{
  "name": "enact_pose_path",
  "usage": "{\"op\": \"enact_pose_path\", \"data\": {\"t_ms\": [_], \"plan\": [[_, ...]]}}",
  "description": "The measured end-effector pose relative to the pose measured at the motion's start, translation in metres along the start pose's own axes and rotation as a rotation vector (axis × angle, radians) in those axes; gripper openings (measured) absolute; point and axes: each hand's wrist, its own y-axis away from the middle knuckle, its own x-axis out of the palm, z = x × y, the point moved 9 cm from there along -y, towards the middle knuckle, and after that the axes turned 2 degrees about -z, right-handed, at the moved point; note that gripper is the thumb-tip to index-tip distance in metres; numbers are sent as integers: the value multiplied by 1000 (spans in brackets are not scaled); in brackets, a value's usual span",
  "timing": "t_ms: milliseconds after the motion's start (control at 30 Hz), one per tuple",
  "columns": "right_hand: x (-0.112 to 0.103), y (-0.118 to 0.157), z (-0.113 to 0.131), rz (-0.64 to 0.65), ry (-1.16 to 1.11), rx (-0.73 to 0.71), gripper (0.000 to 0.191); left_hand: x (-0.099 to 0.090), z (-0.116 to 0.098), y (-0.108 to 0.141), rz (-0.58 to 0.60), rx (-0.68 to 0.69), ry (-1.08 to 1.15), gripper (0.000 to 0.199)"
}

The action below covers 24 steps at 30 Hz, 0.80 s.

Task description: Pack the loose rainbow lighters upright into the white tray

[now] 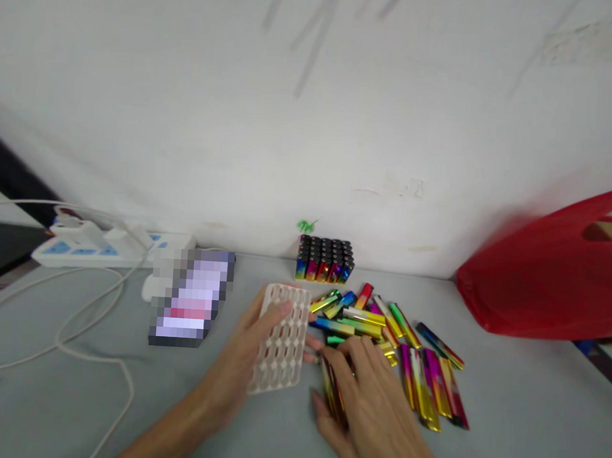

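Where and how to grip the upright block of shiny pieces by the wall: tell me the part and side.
Probably come from above and squeeze the block by its left and right sides: it is squared, upright and close to the wall, with loose pieces lying in front.

Left hand [250, 343] upright, thumb bent; right hand [365, 402] curled palm-down.

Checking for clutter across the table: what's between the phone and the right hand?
The left hand, holding up a white slotted tray, lies between the phone and the right hand. Shows in the head view.
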Motion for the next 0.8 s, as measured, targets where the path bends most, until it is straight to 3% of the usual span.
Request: {"op": "enact_pose_path", "data": {"t_ms": [100, 233, 400, 633, 800], "plan": [[-2, 0, -2, -50, 38, 12, 33, -4, -9, -1, -46, 97, -114, 51], [-3, 0, -7, -87, 33, 68, 27, -13, -6, -3, -96, 128, -222, 46], [-3, 1, -11, -102, 5, 112, 21, -22, -9, -1, -179, 226, -563, 33], [10, 8, -13, -70, -118, 120, 22, -14, -20, 8, -257, 355, -1090, 21], [5, 8, -13, -78, -7, 103, 24, -9, -20, 11, -293, 391, -1426, 14]]}}
